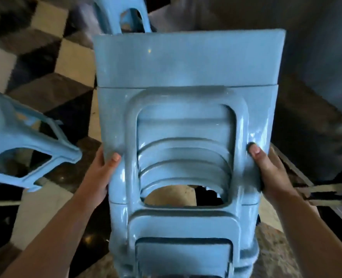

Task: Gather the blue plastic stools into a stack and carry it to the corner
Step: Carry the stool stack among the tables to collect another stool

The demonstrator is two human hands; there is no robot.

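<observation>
Looking down through the head camera, I see a stack of blue plastic stools (186,121) filling the middle of the frame, nested one inside another, with the flat seat of the top one toward the far edge and the arched leg openings facing me. My left hand (101,173) is clamped on the left side of the stack, thumb pressed flat on the near face and the other fingers wrapped behind, out of sight. My right hand (266,171) grips the opposite side the same way, thumb on the front surface, palm against the right edge. The stack sits squarely between the two hands, and both hold it at roughly the same height, about halfway along its visible length. I cannot tell whether its feet touch the ground, since the lower end runs out of the frame.

To my left, another blue stool (23,145) lies tilted, its legs pointing toward the stack, near my left hand but apart from it. A third stool (122,17) stands beyond the stack's far edge, partly hidden behind it. The floor (51,57) is a blurred pattern of dark and pale tiles.
</observation>
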